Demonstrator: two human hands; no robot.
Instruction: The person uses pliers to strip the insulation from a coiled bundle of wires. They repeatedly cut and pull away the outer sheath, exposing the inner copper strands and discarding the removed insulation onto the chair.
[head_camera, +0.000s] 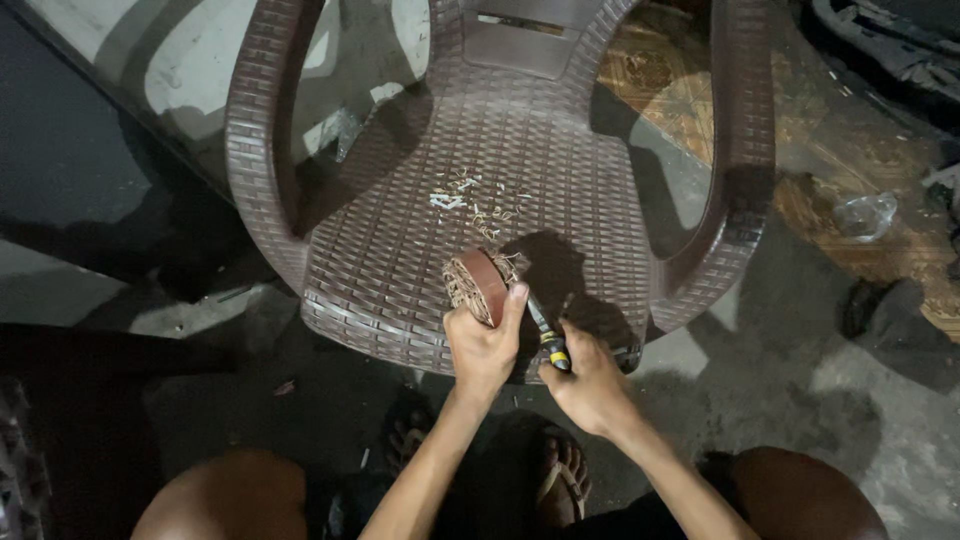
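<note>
- Nearest the camera are bare knees and a sandalled foot on the dark floor.
- The left hand is closed round a brown round piece, thumb up its right side; the piece stands on edge at the front of the seat, frayed fibres along its left rim.
- The right hand is shut round a tool with a yellow and black handle; its dark tip points up and left, touching the piece's lower right edge.
- Both hands rest at the front lip of a brown woven plastic chair.
- Pale shavings lie scattered mid-seat, just beyond the piece.
- Further right, a crumpled clear bag lies on the floor.
</note>
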